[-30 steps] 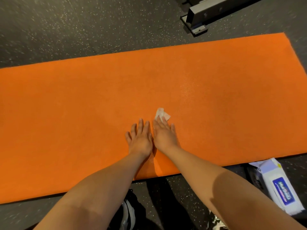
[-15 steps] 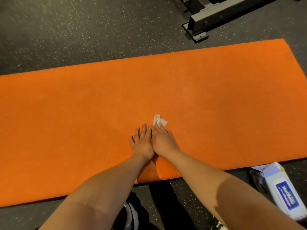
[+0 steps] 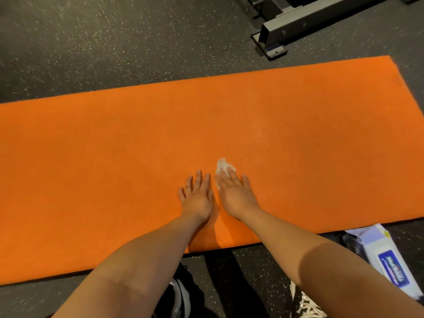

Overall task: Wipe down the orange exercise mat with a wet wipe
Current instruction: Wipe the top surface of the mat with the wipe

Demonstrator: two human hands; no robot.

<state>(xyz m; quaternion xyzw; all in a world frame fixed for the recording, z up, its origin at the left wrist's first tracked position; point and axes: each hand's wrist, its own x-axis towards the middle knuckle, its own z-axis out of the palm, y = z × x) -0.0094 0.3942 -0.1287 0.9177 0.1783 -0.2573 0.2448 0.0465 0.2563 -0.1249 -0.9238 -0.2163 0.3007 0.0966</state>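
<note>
beside the mat point(image 3: 91, 161), wipes pack point(image 3: 387, 262)

The dark speckled floor point(image 3: 91, 42) is carrying the orange mat point(image 3: 114, 157), lying flat. A pack of wipes point(image 3: 387, 265) is sitting just beside its near edge; a metal frame point(image 3: 298, 21), perhaps gym equipment, is standing beyond.

The one view comes from a wide-angle camera on the person's head, looking forward and steeply down from close above the flat orange exercise mat point(image 3: 91, 168), which crosses the frame from its left edge almost to its right. The bare left hand point(image 3: 198, 196) and right hand point(image 3: 236, 196) reach in from the bottom to the centre. Beyond the mat the dark speckled floor point(image 3: 91, 42) fills the top, with a grey metal frame base point(image 3: 286, 26) at the upper right.
</note>
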